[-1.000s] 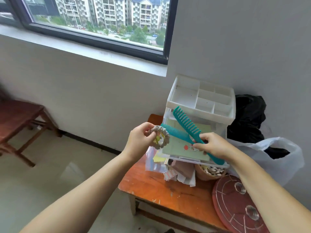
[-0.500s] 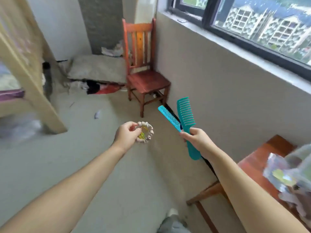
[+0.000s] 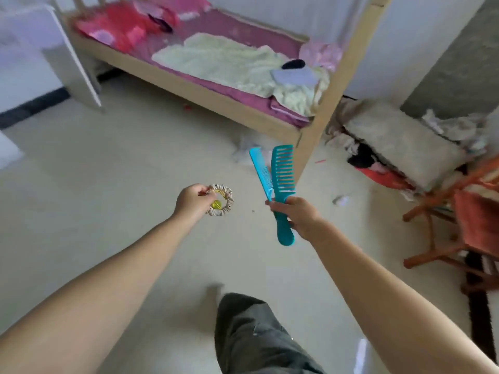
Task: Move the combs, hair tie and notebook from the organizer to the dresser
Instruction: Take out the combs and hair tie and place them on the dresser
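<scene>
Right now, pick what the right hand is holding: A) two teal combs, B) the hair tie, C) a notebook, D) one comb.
A: the right hand grips both the wide-tooth comb and the fine-tooth comb by their handles; the hair tie is in the left hand.

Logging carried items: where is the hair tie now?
In the head view, centre-left, the hair tie is pinched in the left hand, above the floor, left of the combs.

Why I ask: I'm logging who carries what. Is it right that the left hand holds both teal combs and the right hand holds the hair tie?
Not quite: the hands are swapped. In the head view, the right hand holds both teal combs and the left hand holds the hair tie.
</scene>
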### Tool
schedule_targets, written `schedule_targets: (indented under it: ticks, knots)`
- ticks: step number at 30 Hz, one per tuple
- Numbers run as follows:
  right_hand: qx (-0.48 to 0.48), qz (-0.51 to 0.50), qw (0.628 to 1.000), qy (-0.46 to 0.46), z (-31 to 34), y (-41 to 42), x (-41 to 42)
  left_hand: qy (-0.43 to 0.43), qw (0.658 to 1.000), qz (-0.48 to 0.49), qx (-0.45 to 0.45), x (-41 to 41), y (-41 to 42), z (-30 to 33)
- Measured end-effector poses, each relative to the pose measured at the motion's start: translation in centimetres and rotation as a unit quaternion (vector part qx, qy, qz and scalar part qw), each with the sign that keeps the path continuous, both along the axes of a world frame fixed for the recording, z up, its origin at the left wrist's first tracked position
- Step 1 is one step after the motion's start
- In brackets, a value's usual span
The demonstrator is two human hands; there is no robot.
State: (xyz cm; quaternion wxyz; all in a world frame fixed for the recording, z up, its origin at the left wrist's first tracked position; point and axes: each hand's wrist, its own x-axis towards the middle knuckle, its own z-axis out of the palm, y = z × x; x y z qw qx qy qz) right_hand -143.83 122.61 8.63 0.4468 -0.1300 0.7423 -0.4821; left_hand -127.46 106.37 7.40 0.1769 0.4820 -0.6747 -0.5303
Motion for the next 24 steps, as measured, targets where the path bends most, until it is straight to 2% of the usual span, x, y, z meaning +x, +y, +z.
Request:
schedule_targets:
  ticks: [5,9,13,18,24]
  knots:
    - [0.028,0.152,0.986,-0.061,-0.1,-21.2,1.5,0.013,0.984,0.172,0.033,5.4,-15.1,0.4]
    - [0.042,0.238,0.963,-0.116,0.0,-36.5,6.3,0.025,0.950,0.304,0.063,13.0,-24.2,0.2]
    - [0.045,0.316,0.939,-0.125,-0.9,-50.4,12.5,0.028,0.909,0.409,0.069,20.7,-33.7,-0.8]
    - [0.033,0.340,0.932,-0.123,-1.3,-66.4,18.3,0.108,0.885,0.444,0.090,25.8,-48.8,-0.5]
    - [0.033,0.323,0.941,-0.099,0.9,-83.4,21.0,0.063,0.909,0.406,0.072,28.6,-67.1,2.3]
